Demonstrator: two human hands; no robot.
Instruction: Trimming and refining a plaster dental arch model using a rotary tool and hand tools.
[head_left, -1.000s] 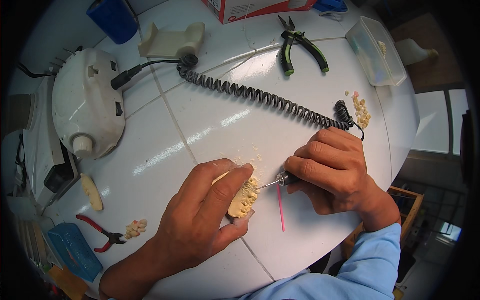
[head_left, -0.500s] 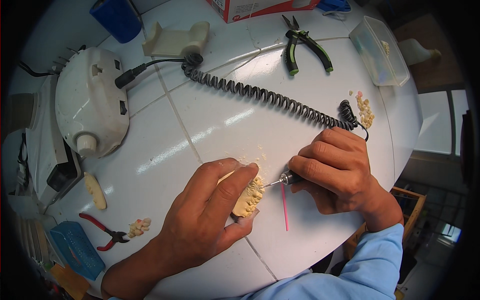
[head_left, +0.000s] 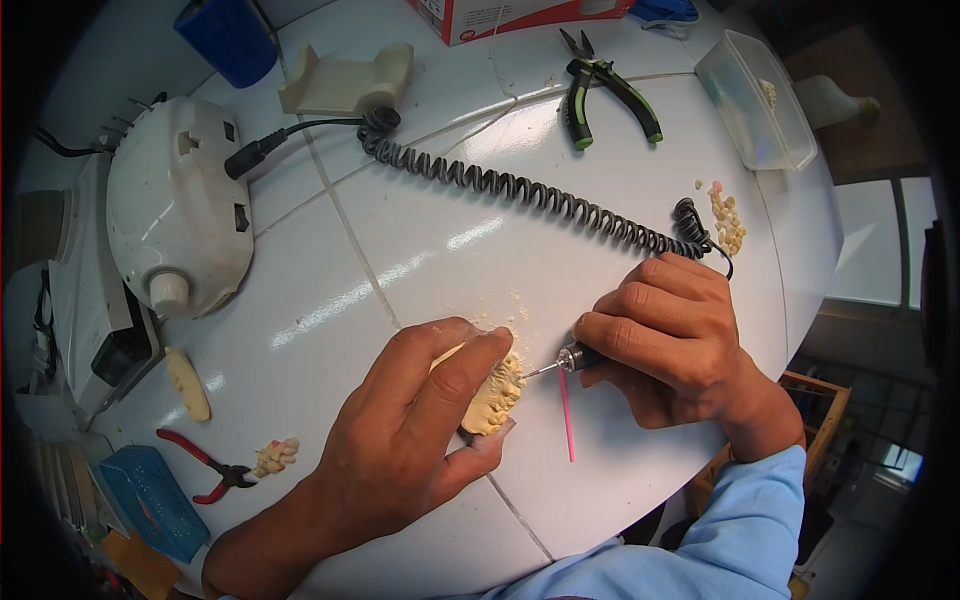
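A pale yellow plaster dental model (head_left: 494, 398) is gripped in my left hand (head_left: 410, 425), fingers over its top and thumb at its near side. My hand hides much of the model. My right hand (head_left: 665, 345) is closed around a black rotary handpiece (head_left: 582, 356) with a thin metal bur (head_left: 542, 370). The bur's tip meets the model's toothed edge, or comes very close to it. Yellow crumbs (head_left: 515, 300) lie just beyond the model. Beneath the handpiece a thin pink stick (head_left: 568, 420) rests on the white tiled table (head_left: 400, 540).
A coiled black cord (head_left: 520, 188) stretches across the table to a white control box (head_left: 180, 205). Green-handled pliers (head_left: 605, 95), a clear tub (head_left: 755, 105) and loose artificial teeth (head_left: 728, 222) lie farther off. At left are red-handled cutters (head_left: 208, 465), more teeth (head_left: 276, 456) and a blue basket (head_left: 155, 500).
The whole view has shifted very slightly. Both hands keep their hold, and the bur stays at the model's edge.
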